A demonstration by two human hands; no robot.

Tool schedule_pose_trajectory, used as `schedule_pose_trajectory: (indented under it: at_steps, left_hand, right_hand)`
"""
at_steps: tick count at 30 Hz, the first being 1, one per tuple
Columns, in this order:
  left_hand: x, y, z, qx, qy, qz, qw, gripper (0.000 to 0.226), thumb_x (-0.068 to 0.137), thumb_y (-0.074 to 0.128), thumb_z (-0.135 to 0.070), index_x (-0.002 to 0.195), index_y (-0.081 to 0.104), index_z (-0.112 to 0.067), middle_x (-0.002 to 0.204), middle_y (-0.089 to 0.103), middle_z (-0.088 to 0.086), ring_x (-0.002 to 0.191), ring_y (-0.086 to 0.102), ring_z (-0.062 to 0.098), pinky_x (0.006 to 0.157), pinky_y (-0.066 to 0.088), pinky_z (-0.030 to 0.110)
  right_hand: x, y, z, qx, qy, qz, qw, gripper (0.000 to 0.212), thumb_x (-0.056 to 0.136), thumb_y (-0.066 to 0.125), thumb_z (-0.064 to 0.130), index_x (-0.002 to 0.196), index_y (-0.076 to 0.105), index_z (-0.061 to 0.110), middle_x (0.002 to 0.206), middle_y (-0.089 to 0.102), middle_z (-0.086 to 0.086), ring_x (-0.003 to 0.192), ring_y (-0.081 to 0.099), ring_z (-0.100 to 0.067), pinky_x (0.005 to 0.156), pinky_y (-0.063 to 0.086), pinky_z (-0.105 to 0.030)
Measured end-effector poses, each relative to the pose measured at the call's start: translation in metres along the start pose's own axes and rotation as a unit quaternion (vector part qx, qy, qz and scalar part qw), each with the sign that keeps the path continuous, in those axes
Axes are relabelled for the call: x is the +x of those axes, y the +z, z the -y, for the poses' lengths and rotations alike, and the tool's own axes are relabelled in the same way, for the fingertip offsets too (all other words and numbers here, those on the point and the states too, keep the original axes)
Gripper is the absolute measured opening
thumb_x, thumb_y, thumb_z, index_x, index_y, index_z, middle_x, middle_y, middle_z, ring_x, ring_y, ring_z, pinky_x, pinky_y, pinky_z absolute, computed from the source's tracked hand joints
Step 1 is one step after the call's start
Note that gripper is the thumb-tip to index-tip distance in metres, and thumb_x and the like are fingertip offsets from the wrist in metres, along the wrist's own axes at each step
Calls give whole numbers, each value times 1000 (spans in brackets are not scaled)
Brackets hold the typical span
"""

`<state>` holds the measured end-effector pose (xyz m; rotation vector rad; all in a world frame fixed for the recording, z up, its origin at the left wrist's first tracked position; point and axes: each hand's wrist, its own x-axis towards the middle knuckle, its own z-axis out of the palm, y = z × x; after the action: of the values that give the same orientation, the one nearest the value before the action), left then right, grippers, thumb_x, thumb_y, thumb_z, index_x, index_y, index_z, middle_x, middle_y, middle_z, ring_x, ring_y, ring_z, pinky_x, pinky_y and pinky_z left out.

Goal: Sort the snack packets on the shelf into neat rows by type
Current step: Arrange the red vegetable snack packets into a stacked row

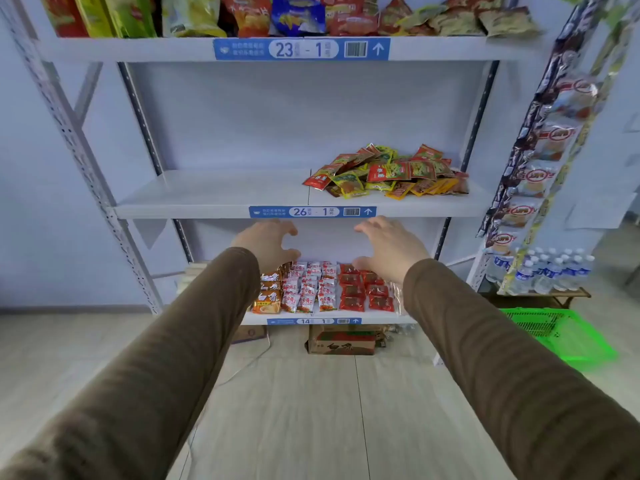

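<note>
Glossy, crinkled flat packets (388,174) heaped on white metal shelf (214,194) — pointing every way; left hand (268,245), right hand (391,252) loosely spread, empty.

light: bright, even, bluish | shadows: soft | edges: bowed, blurred

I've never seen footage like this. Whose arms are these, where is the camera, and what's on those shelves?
There is no machine here: a person wears a camera on the head, looking forward and down. The arms in brown sleeves are theirs. The left hand and right hand reach toward the white metal shelf unit, fingers relaxed, holding nothing. On the middle shelf lies a jumbled pile of red, yellow and green snack packets. The lower shelf has tidy rows of red and white packets.
</note>
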<state>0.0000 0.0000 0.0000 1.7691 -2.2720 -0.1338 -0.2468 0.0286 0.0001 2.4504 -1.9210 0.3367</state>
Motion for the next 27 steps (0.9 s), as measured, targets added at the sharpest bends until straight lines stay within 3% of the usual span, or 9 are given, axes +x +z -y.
schedule_pose_trajectory:
  at_steps: [12,22,27]
  left_hand:
    - [126,43,-7,18,-29,35,999,59,93,67,-47,145,47,-29,154,47,1,132,52,25,112,43,42]
    - [257,72,6,11,-5,41,999,59,93,68,-47,145,47,-27,144,54,4,126,55,25,106,47,42]
    - [326,78,1,7,9,34,999,64,93,67,-49,148,44,-27,152,49,2,132,52,25,107,46,43]
  right_hand:
    - [115,36,-79,-16,9,11,1000,68,92,63,53,150,41,26,153,41,-1,139,36,-25,109,41,-45]
    - [214,52,-127,-20,43,9,999,64,94,62,53,148,41,27,150,44,0,137,36,-26,104,40,-44]
    - [272,45,-167,-24,47,2,999,68,93,64,53,151,41,25,152,44,-2,138,37,-28,107,41,-47]
